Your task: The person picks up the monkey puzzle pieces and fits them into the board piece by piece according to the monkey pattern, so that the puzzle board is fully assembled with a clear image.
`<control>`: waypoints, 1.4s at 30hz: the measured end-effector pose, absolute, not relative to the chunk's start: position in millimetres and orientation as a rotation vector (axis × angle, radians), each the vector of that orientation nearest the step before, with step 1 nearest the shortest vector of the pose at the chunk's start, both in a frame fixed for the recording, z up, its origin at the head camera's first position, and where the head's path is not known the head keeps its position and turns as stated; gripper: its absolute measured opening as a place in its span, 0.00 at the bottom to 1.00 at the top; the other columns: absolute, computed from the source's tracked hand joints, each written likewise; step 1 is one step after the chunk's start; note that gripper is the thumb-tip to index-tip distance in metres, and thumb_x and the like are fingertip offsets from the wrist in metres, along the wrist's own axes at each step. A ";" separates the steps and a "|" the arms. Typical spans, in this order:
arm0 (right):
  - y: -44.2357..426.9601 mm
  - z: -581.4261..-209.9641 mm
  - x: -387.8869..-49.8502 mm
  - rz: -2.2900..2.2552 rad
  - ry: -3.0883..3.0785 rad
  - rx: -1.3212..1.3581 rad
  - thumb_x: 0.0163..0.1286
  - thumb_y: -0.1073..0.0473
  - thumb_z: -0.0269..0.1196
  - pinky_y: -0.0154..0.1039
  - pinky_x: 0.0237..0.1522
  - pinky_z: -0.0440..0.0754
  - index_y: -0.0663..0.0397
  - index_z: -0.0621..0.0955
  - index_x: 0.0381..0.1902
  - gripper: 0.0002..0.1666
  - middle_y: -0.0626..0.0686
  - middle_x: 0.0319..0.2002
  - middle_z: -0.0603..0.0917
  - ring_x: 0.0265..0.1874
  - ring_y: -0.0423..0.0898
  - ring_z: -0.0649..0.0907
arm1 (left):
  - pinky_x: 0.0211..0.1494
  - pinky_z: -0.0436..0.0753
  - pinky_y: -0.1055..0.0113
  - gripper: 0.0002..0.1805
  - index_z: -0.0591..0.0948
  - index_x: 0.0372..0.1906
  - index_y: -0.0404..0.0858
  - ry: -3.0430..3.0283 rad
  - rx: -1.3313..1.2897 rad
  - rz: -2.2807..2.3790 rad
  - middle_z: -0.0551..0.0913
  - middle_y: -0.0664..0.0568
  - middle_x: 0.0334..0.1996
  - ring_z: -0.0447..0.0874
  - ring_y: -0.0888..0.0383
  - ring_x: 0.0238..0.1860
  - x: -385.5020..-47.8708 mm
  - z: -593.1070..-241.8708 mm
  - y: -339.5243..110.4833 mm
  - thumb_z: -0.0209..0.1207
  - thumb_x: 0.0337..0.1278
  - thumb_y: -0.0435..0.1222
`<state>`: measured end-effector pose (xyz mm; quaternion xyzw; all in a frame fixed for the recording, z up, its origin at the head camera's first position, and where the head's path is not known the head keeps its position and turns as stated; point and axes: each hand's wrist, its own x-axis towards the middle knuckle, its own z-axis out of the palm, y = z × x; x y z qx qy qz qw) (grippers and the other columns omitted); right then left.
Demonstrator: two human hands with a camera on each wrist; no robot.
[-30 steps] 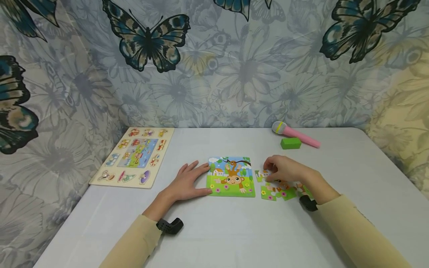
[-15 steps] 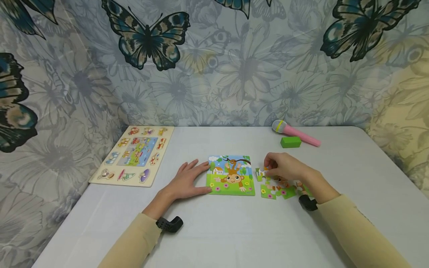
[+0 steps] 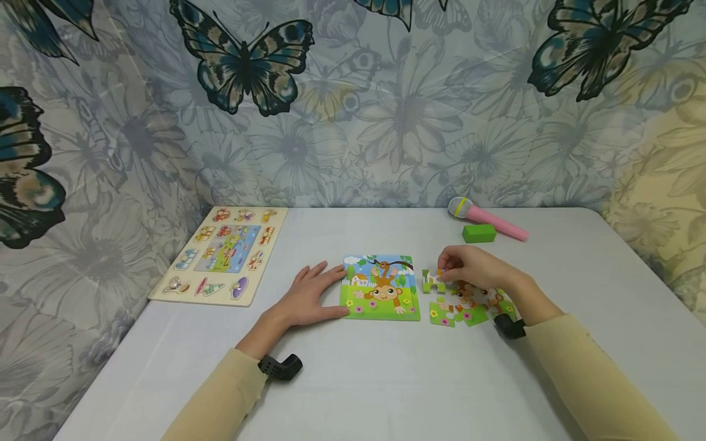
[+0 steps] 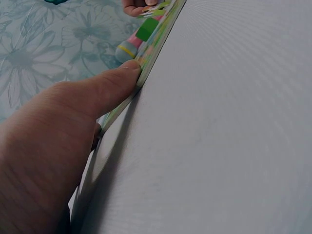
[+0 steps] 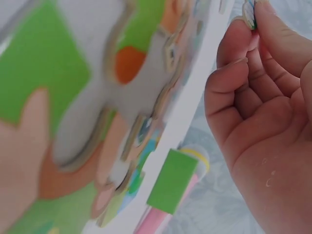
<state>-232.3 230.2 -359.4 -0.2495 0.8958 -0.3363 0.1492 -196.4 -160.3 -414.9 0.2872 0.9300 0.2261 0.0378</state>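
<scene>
Your left hand (image 3: 309,301) has its fingers spread apart, thumb and fingertips touching the left edge of the monkey puzzle (image 3: 380,288), which lies flat on the white table (image 3: 353,392) between your 2 hands. Head view gives you the spread from above; left wrist view hides most of the fingers but shows your thumb (image 4: 114,85) against the puzzle's thin side, nearly edge-on.

Your right hand (image 3: 477,266) is clamped on 1 small puzzle piece (image 5: 249,13). Right wrist view makes it clear: thumb and fingertip pinch it, other fingers curled toward the palm. It's nearly edge-on there, print unreadable; in head view your fingers cover much of it.

Loose pieces (image 3: 441,315) lie right of the puzzle, partly under that hand; right wrist view adds their thickness and the gaps between.

Green block (image 3: 479,233) sits just in front of the pink microphone (image 3: 502,225), contact unclear. Only head view shows you the picture board (image 3: 228,299), on the table's left side, apart from both hands
</scene>
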 end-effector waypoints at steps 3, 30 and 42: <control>226.5 -357.9 -233.9 -0.991 2.570 -0.691 0.70 0.60 0.68 0.38 0.34 0.76 0.57 0.78 0.40 0.09 0.49 0.31 0.80 0.31 0.47 0.76 | 0.77 0.40 0.44 0.46 0.66 0.77 0.45 2.855 0.874 0.685 0.61 0.56 0.77 0.45 0.48 0.79 -197.3 -415.6 -160.5 0.62 0.57 0.62; 111.8 -354.9 -247.0 -1.017 2.470 -0.745 0.69 0.61 0.69 0.39 0.36 0.77 0.57 0.79 0.37 0.08 0.51 0.27 0.82 0.27 0.47 0.79 | 0.77 0.41 0.43 0.47 0.67 0.77 0.45 2.859 0.847 0.710 0.61 0.57 0.77 0.45 0.47 0.79 -196.1 -417.4 -162.8 0.63 0.57 0.63; 85.2 -362.5 -246.2 -0.878 2.533 -0.677 0.68 0.60 0.70 0.36 0.33 0.76 0.56 0.80 0.37 0.08 0.50 0.28 0.81 0.25 0.43 0.77 | 0.77 0.41 0.43 0.46 0.67 0.77 0.45 2.860 0.860 0.722 0.62 0.57 0.77 0.46 0.47 0.79 -196.1 -418.1 -160.6 0.63 0.57 0.62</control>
